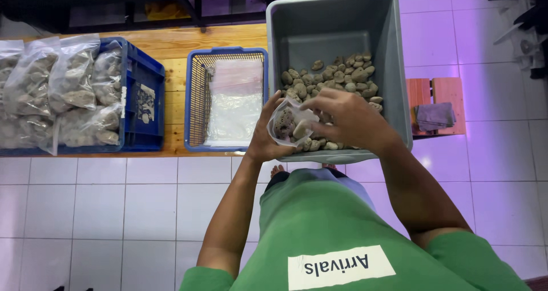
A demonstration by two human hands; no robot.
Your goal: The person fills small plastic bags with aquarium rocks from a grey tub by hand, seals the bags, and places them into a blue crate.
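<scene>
At centre frame I see my left hand (267, 138) closed around a small clear bag (288, 121) partly filled with stones, held at the near rim of the grey tub (394, 68). My right hand (348, 117) rests at the bag's mouth, fingers curled; I cannot tell what they pinch. Loose stones (337, 77) lie in the tub. Left of it, a blue basket (197, 97) holds empty bags (235, 102); at far left a blue crate (142, 74) holds filled bags (68, 91) on the wooden worktop (177, 42).

Filled clear bags (63, 97) are stacked in the far-left crate, which bears a label (145, 103). Flat empty bags (235, 102) lie in the middle basket. A small bag (288, 122) is held centrally. A white label (339, 266) is worn near.
</scene>
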